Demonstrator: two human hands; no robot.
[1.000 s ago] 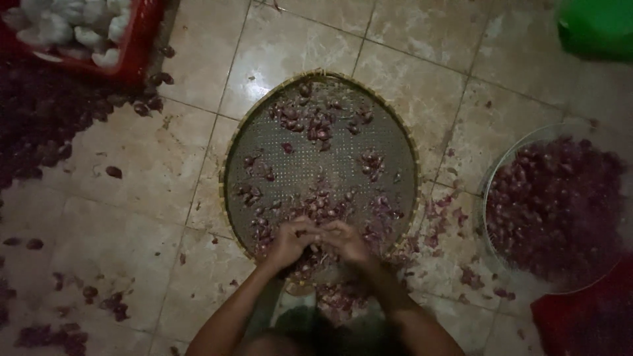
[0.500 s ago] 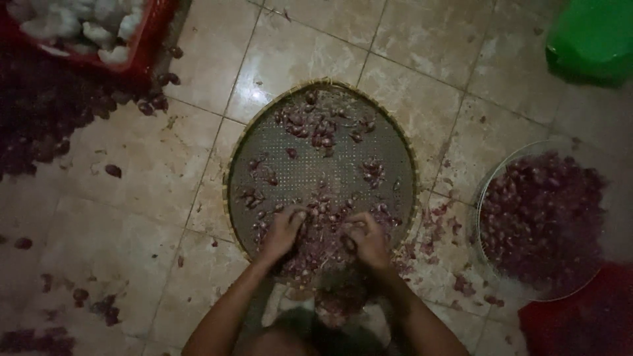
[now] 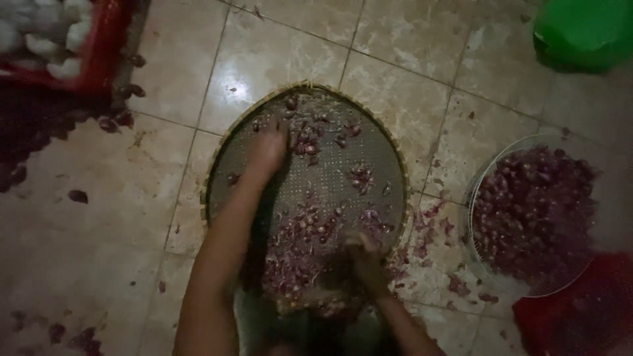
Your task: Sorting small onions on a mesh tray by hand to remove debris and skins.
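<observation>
A round woven sieve tray (image 3: 389,148) lies on the tiled floor, strewn with small red shallots and their purple skins (image 3: 300,240). My left hand (image 3: 267,151) is stretched to the far side of the tray, fingers resting on scattered shallots near the rim; it is blurred. My right hand (image 3: 362,254) sits at the near side of the tray, fingers curled in the heap of skins and shallots. Whether either hand holds anything is hidden.
A clear round bowl (image 3: 484,181) full of red shallots stands at the right. A red crate (image 3: 99,59) with white peeled bulbs is at the top left, a dark pile of shallots (image 3: 30,132) beneath it. A green container (image 3: 583,29) is top right, a red one (image 3: 580,316) bottom right.
My left hand has reached from the near heap out to the far side of the tray. My right hand stays near the heap. The camera has moved closer.
</observation>
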